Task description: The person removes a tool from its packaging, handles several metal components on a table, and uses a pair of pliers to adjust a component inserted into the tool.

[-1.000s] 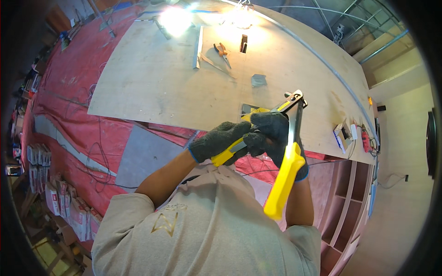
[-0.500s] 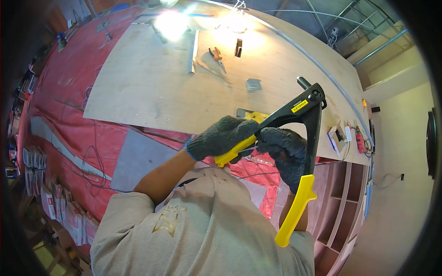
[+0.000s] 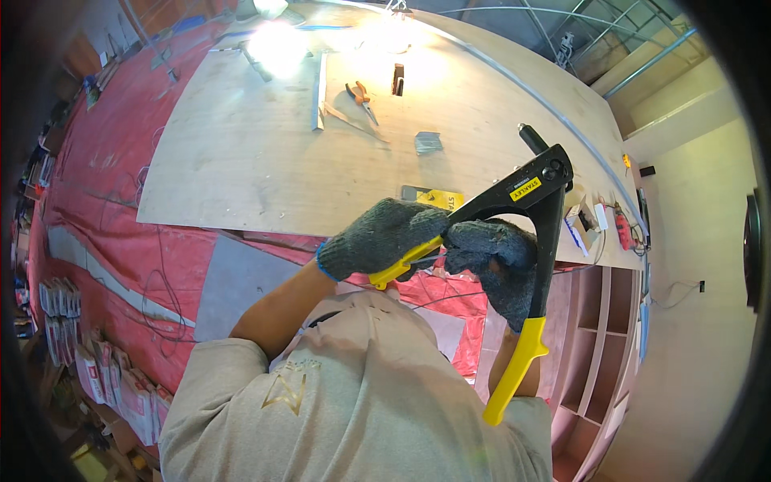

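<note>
A hand riveter (image 3: 526, 189) with a black body and yellow handles is held up in front of my chest, its nose pointing up and away, its two arms spread wide. My left hand (image 3: 385, 233), in a dark grey knit glove, wraps round the upper yellow handle. Between the two arms is my right hand (image 3: 502, 265), gloved alike, its fingers pinched together close to that handle. A thin metal piece (image 3: 431, 258) shows between the hands; whether my right fingers grip it is hidden. The lower yellow handle (image 3: 518, 369) hangs over my right forearm, with no hand round it.
Beyond the hands lies a large plywood board (image 3: 241, 161) bearing orange-handled pliers (image 3: 361, 96), a metal strip (image 3: 319, 92), a small grey piece (image 3: 428, 143) and a yellow-and-grey packet (image 3: 442, 198). Bright lamps glare at its far edge. Compartment shelving (image 3: 594, 337) stands right; red sheeting (image 3: 104, 161) covers the left.
The view has shifted slightly, so the board's items sit further left. My hands keep nearly the same hold, and the riveter stays spread open.
</note>
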Tool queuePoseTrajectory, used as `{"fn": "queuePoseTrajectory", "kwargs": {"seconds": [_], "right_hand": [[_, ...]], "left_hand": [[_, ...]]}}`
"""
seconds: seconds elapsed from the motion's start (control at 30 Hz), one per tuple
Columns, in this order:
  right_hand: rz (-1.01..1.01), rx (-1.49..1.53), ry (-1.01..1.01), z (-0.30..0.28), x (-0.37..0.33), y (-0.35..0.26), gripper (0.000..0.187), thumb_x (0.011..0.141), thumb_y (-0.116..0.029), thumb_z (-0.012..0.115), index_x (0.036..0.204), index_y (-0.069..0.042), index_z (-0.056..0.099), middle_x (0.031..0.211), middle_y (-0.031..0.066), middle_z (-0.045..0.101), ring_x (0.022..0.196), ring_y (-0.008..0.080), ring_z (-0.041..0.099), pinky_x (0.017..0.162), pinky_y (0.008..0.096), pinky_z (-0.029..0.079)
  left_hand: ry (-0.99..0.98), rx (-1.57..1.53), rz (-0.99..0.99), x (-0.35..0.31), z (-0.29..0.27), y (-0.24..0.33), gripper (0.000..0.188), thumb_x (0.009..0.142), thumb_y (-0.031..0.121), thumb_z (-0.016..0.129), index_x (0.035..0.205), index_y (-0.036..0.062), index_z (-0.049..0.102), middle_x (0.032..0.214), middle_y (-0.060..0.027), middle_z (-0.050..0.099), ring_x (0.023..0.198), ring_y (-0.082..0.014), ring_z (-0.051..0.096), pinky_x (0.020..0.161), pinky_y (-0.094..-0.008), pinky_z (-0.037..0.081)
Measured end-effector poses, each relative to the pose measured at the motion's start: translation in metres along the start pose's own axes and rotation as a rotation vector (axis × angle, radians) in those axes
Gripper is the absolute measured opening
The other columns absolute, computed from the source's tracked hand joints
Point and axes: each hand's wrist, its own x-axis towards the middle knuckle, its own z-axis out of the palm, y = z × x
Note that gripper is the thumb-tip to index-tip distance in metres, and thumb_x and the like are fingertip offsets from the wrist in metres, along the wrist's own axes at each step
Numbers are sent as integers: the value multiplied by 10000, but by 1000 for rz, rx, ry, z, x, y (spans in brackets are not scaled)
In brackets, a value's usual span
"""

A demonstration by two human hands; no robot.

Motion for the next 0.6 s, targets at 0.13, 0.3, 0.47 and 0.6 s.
{"fn": "queuePoseTrajectory", "kwargs": {"seconds": [0.13, 0.3, 0.47, 0.6], "right_hand": [[181, -115, 219, 1, -19, 15, 347, 822, 120, 593, 1165, 75, 620, 1054, 185, 667, 876, 254, 685, 764, 366, 574], [35, 89, -23, -4, 6, -1, 353, 818, 149, 582, 1159, 70, 628, 1022, 181, 674, 844, 251, 691, 740, 363, 583], [71, -12, 82, 9, 8, 0, 354, 821, 168, 596, 1144, 33, 645, 943, 141, 672, 851, 211, 682, 757, 321, 568], [82, -34, 232, 11, 7, -7, 347, 843, 167, 599, 1151, 15, 646, 996, 143, 676, 836, 200, 680, 736, 306, 573]], "left_hand": [[23, 119, 135, 4, 0, -5, 400, 1023, 398, 493, 1015, 35, 661, 702, -37, 600, 517, -94, 557, 476, -273, 470], [30, 230, 172, 8, -3, -7, 400, 1034, 370, 466, 1054, 22, 662, 738, -111, 625, 564, -168, 593, 549, -313, 494], [72, 341, 198, 11, -9, 2, 331, 1005, 292, 506, 1078, 13, 668, 830, -172, 655, 709, -206, 612, 697, -356, 505], [103, 386, 243, 14, -10, -6, 296, 1002, 257, 530, 1050, 10, 685, 839, -115, 669, 739, -126, 571, 709, -335, 501]]}}
